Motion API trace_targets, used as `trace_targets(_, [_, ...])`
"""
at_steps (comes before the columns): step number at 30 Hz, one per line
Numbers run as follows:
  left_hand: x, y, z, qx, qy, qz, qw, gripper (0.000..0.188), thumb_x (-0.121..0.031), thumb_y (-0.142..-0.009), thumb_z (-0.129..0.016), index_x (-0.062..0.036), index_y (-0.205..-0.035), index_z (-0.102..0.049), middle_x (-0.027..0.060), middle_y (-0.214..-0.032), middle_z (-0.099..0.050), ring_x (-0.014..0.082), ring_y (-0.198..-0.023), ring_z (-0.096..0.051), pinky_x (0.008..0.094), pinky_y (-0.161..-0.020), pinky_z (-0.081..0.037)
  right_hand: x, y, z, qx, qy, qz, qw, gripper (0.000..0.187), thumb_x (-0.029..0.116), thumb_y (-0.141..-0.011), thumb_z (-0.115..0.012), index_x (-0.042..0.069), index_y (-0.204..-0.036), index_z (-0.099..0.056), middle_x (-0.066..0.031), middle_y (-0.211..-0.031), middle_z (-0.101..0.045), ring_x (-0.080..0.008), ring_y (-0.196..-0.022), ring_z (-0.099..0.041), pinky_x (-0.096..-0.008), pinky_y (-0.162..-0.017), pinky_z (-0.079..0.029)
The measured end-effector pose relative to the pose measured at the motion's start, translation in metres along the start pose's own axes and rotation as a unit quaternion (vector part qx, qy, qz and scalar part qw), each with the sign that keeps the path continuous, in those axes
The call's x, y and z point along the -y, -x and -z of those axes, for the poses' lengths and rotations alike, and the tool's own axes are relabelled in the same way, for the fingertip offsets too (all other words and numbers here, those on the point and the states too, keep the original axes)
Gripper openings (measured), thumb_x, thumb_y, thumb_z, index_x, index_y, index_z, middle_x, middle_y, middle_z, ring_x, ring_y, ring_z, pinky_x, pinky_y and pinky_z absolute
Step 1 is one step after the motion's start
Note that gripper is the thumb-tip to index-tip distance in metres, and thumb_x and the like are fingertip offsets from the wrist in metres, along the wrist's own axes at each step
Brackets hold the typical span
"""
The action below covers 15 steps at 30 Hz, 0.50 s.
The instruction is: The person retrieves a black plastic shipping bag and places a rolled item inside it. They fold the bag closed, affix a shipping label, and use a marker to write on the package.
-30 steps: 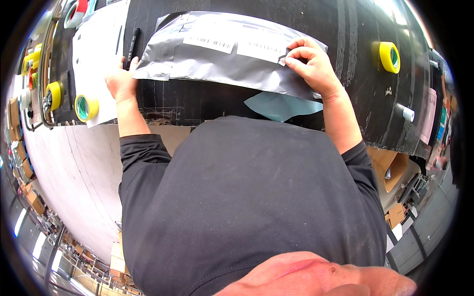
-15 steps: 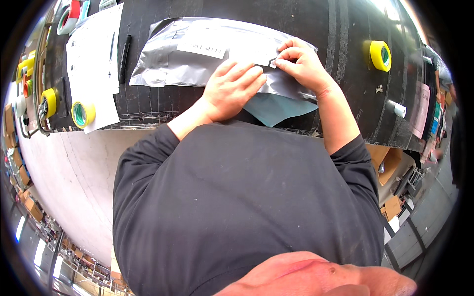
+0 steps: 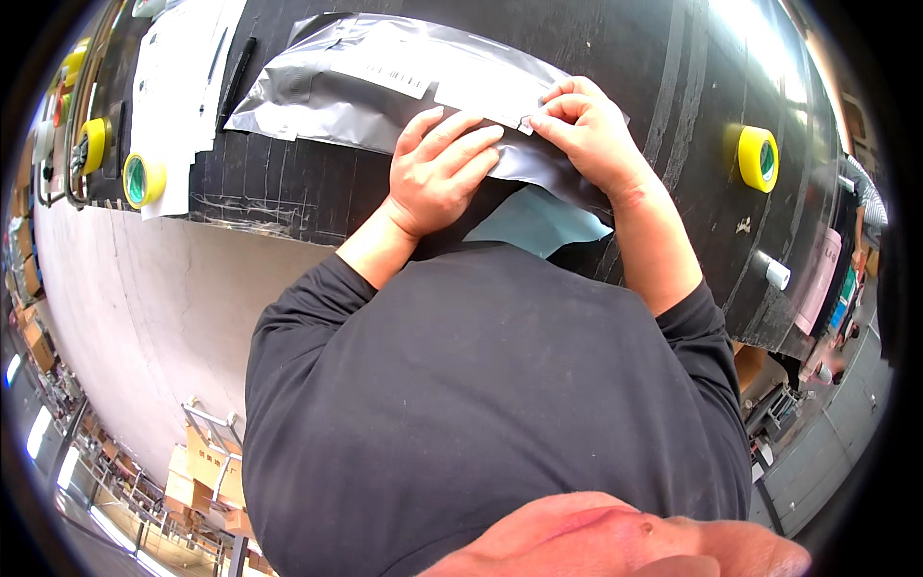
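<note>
A long silver-grey mailing bag [image 3: 317,101] lies on the black table, with white barcode labels on its upper face. My left hand [image 3: 435,178] rests on the bag's near edge, fingers apart and slightly bent, holding nothing. At the right end of the white label [image 3: 486,91], my right hand [image 3: 594,135] pinches the label's corner between thumb and forefinger. A light blue sheet [image 3: 540,221] pokes out from beneath the bag toward my body; how it joins the bag is hidden.
Left of the bag lie a black pen [image 3: 236,79], white papers [image 3: 178,77] and a yellow tape roll [image 3: 144,181]. To the right are another yellow tape roll [image 3: 758,159] and a small white roll [image 3: 773,272]. Another person [image 3: 863,197] stands past the table's right end.
The view has turned, and the bag now lies more slanted. My left hand has drawn back toward the bag's near edge, its fingers spreading. The right hand keeps its pinch.
</note>
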<state>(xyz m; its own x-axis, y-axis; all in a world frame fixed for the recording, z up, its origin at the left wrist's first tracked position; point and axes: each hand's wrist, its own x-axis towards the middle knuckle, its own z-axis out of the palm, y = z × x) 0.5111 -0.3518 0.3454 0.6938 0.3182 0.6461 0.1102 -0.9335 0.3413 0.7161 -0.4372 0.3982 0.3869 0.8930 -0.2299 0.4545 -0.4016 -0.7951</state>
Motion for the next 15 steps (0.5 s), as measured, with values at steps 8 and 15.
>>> trace_targets(8, [0.0006, -0.0011, -0.0021, 0.006, 0.009, -0.002, 1.000, 0.006, -0.013, -0.082, -0.063, -0.0126, -0.085, -0.068, -0.0011, -0.110, -0.071, 0.0183, -0.112, -0.063, 0.0405, -0.107, -0.036, 0.0006, 0.0007, -0.0001, -0.011, 0.009, -0.030, 0.999, 0.022, 0.021, -0.079, -0.076, -0.001, -0.079, -0.072, -0.0058, -0.099, -0.063, -0.0174, -0.090, -0.063, -0.0294, -0.080, -0.050])
trace_targets(15, [0.0025, 0.0009, -0.0031, 0.013, 0.018, 0.003, 1.000, 0.006, -0.013, -0.080, -0.063, -0.0122, -0.084, -0.069, -0.0008, -0.110, -0.071, 0.0182, -0.114, -0.062, 0.0419, -0.107, -0.035, -0.0006, 0.0016, -0.0054, -0.031, 0.033, -0.006, 0.999, 0.021, 0.020, -0.079, -0.076, -0.001, -0.079, -0.073, -0.0067, -0.098, -0.063, -0.0185, -0.089, -0.064, -0.0293, -0.078, -0.051])
